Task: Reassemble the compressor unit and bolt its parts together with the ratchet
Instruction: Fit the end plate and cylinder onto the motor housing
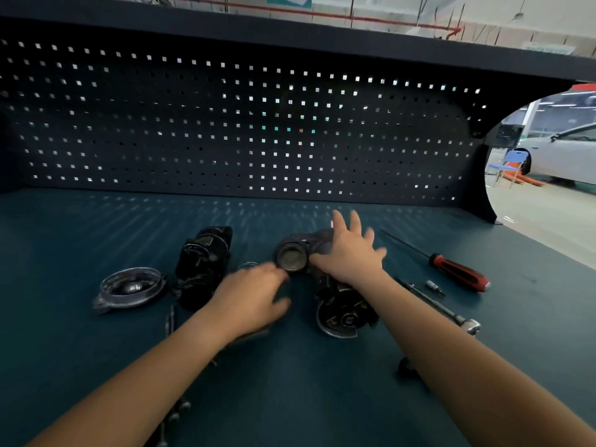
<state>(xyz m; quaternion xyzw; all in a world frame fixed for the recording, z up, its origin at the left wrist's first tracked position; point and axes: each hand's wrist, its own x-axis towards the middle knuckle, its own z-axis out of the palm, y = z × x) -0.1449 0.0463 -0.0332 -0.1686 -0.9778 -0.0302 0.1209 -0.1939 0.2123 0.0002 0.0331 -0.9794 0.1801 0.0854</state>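
Compressor housing [292, 258] | cast metal, likely heavy and slick | right hand [350, 256] splayed flat on it | left hand [251, 295] blurred, grip unreadable | best gripped round the body

Place: a car repair workshop, from where I stand.
Back wall: dark perforated pegboard [225, 124] behind the counter [290, 398], under a dark shelf [290, 30].
Tools: a red-and-black-handled screwdriver [458, 272], a ratchet [445, 309] and a small socket [430, 284] on the teal counter top.
Work: dismantled dark metal compressor parts [203, 262] spread out.
Beyond: on the right, an open hall with a white car [567, 156] and a blue chair [512, 162].
Overhead: bare ceiling, red pipes [354, 17].
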